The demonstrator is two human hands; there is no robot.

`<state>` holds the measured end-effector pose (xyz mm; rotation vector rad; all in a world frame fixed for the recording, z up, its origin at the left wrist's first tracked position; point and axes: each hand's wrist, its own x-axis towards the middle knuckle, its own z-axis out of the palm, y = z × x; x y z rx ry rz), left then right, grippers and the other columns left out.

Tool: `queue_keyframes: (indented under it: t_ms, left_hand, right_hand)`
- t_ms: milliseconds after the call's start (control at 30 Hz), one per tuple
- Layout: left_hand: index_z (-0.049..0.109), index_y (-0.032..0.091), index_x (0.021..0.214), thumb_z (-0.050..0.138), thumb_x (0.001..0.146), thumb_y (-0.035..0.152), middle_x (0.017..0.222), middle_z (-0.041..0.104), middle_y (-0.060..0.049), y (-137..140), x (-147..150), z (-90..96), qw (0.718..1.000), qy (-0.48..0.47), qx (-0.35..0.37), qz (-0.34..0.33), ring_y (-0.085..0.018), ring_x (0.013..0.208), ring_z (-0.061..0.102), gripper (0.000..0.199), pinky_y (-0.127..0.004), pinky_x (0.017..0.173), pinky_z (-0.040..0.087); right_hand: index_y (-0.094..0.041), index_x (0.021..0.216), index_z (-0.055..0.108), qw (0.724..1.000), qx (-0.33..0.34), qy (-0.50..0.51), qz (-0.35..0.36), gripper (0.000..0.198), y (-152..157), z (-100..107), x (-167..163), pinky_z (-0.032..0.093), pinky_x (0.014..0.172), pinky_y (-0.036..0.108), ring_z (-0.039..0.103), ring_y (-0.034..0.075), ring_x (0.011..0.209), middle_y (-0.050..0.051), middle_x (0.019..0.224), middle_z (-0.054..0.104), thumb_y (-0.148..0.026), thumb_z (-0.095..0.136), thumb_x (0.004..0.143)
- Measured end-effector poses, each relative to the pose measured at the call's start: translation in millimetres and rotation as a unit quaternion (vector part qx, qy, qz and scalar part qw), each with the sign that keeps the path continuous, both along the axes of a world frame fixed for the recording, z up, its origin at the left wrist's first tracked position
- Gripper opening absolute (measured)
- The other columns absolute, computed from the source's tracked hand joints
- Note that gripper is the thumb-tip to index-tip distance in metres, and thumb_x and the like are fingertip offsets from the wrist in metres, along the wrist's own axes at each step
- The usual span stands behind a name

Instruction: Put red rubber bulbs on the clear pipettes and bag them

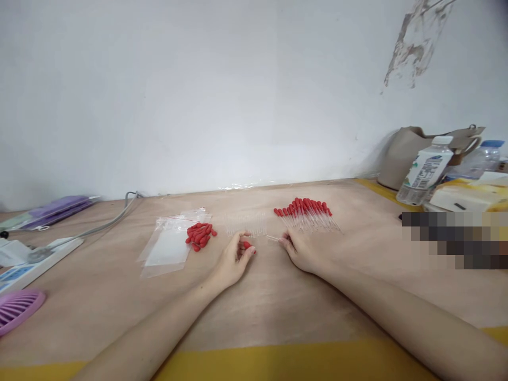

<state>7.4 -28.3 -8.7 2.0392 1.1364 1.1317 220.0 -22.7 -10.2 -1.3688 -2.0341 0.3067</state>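
My left hand (pixel 235 258) is closed around a red rubber dropper bulb (pixel 248 245), which shows between thumb and fingers. My right hand (pixel 297 248) pinches a thin clear glass dropper tube (pixel 273 238) that points left toward the other hand; bulb and tube are apart. Behind the left hand lies a row of bare clear tubes (pixel 246 222). Beyond the right hand, several droppers with red bulbs (pixel 305 209) lie side by side, their clear stems toward me. A heap of loose red bulbs (pixel 200 235) rests left of my left hand, partly on clear plastic bags (pixel 166 259).
At the left are a power strip (pixel 43 259) with a grey cable (pixel 107 225), a pink fan grille (pixel 19 309) and a purple package (pixel 59 209). On the right stand a bottle (pixel 425 169) and a beige bag (pixel 400 156). A white wall (pixel 206 95) bounds the table behind.
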Motion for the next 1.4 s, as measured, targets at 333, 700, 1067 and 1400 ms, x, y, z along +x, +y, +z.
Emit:
queue_keyframes:
  t_ms: [333, 700, 1067, 1400]
  left_hand:
    - [0.048, 0.015, 0.067, 0.064, 0.068, 0.026, 0.064, 0.052, 0.002, 2, 3, 3.6, 0.993, -0.087, -0.077, -0.020, -0.010, 0.061, 0.051, 0.019, -0.023, 0.059, 0.042]
    - [0.055, 0.015, 0.089, 0.063, 0.070, 0.032, 0.083, 0.062, -0.005, 5, 1, -3.3, 0.990, -0.091, -0.105, -0.027, -0.014, 0.072, 0.058, 0.027, -0.028, 0.067, 0.046]
    - [0.061, 0.012, 0.079, 0.061, 0.071, 0.032, 0.062, 0.060, 0.000, -1, 5, 3.4, 0.983, -0.098, -0.143, -0.058, -0.010, 0.057, 0.055, 0.021, -0.024, 0.062, 0.045]
    - [0.063, 0.012, 0.080, 0.061, 0.071, 0.033, 0.061, 0.061, -0.001, -5, 3, 2.2, 0.984, -0.075, -0.146, -0.075, -0.011, 0.055, 0.056, 0.023, -0.025, 0.059, 0.047]
  right_hand:
    - [-0.017, 0.088, 0.053, 0.989, 0.064, 0.026, 0.132, 0.016, -11, 1, -8, 0.041, 0.072, 0.024, 0.053, 0.013, 0.080, 0.004, 0.086, 0.058, -0.021, 0.038, 0.085]
    - [-0.018, 0.087, 0.054, 0.986, 0.055, 0.040, 0.150, 0.012, -13, 0, -11, 0.039, 0.063, 0.023, 0.051, 0.012, 0.070, 0.001, 0.079, 0.057, -0.022, 0.043, 0.083]
    - [-0.018, 0.082, 0.060, 0.975, 0.044, 0.074, 0.206, 0.014, -4, -2, -7, 0.039, 0.063, 0.023, 0.051, 0.011, 0.068, 0.001, 0.074, 0.056, -0.019, 0.046, 0.083]
    - [-0.019, 0.087, 0.061, 0.971, 0.122, -0.032, 0.203, 0.020, -3, -1, 1, 0.038, 0.061, 0.023, 0.050, 0.012, 0.068, 0.003, 0.078, 0.055, -0.021, 0.041, 0.086]
